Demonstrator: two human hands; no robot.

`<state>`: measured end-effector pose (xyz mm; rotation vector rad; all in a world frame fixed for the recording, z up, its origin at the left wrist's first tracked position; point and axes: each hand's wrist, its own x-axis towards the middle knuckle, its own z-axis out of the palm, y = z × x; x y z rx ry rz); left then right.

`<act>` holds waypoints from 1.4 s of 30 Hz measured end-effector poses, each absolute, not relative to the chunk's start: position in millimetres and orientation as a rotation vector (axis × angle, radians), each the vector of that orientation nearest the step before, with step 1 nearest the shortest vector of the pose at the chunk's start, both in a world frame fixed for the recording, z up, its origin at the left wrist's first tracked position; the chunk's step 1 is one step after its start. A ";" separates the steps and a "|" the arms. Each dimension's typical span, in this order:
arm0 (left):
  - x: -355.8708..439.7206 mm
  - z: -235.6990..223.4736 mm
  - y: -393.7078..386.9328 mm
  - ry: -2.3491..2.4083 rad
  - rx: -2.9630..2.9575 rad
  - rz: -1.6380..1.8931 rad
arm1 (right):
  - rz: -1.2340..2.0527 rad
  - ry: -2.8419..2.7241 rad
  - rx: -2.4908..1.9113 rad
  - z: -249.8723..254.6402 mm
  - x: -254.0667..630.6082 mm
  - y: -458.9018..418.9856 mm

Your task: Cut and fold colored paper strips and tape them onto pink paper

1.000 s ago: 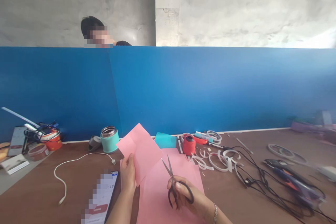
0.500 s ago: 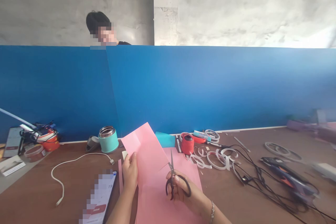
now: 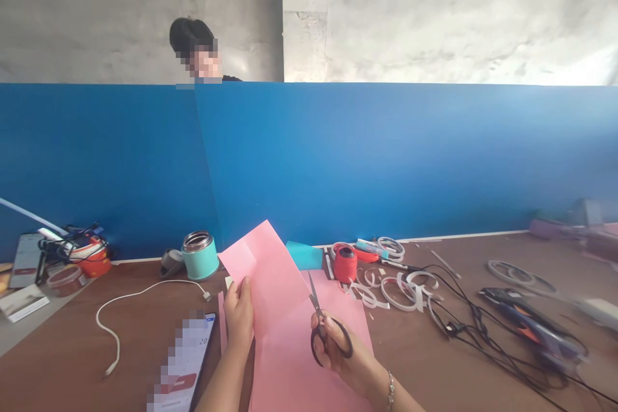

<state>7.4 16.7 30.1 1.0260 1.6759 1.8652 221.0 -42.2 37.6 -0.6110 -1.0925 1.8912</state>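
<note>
A folded or bent sheet of pink paper [image 3: 276, 264] is pinched along its left edge by my left hand [image 3: 240, 312], thumb on top. In my right hand [image 3: 345, 347] is a pair of black-handled scissors [image 3: 316, 304], with thumb and fingers at the handle loops. Their blades point up and are slightly parted, just off the right edge of the held sheet. More pink paper [image 3: 333, 373] lies flat on the brown table below both hands. A bracelet circles my right wrist.
Left of my hands are a phone [image 3: 186, 367], a white cable [image 3: 109, 322] and a turquoise metal-rimmed container [image 3: 199, 257]. To the right lie a red round object [image 3: 344, 264], curled white strips [image 3: 400, 293] and black cables [image 3: 476, 322]. Behind a blue partition [image 3: 338, 161] is another person [image 3: 193, 38].
The scissors have shifted slightly right, away from the sheet's edge, and their blades now tilt left. The held sheet has moved a little up and left. The other person's head has moved right.
</note>
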 end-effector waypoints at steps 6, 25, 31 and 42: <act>6.5 30.7 16.7 1.650 0.994 1.829 | 1.855 -1.124 -0.639 39.8 219.6 -44.8; 6.6 35.6 14.6 1.573 0.900 1.813 | 1.769 -1.185 -0.612 40.4 215.0 -45.8; 7.2 39.2 12.0 1.574 0.902 1.824 | 1.837 -1.135 -0.698 43.6 214.5 -47.2; 7.0 14.9 22.0 1.530 1.030 1.777 | 1.830 -1.067 -0.714 40.3 213.8 -44.2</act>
